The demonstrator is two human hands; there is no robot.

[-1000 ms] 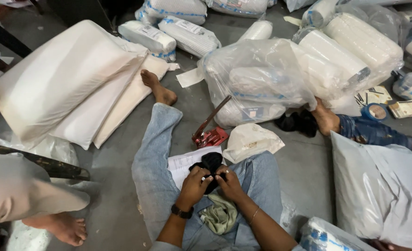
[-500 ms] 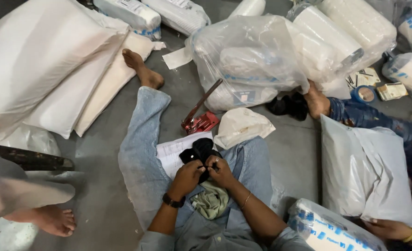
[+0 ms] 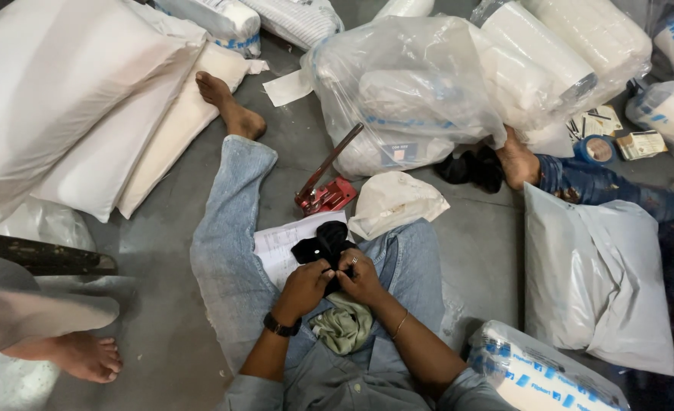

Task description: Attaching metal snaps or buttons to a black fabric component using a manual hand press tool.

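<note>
I sit on the floor in blue jeans, one leg stretched out. My left hand (image 3: 304,287), with a black watch at the wrist, and my right hand (image 3: 362,276), with a ring and a thin bracelet, pinch a small black cloth piece (image 3: 322,245) together above my lap. An olive-green cloth (image 3: 344,326) lies bunched in my lap under the hands. A white printed paper sheet (image 3: 280,245) rests on my left thigh, partly under the black cloth.
A red hand tool with a long lever (image 3: 324,190) and a white cloth bundle (image 3: 392,202) lie ahead of my knees. White pillows (image 3: 71,114), clear plastic bags of rolled fabric (image 3: 413,91) and a white sack (image 3: 596,281) ring me. Other people's bare feet (image 3: 82,356) (image 3: 516,158) are close.
The view has tilted and drifted slightly. My hands stay together on the black cloth, shifting only a little.
</note>
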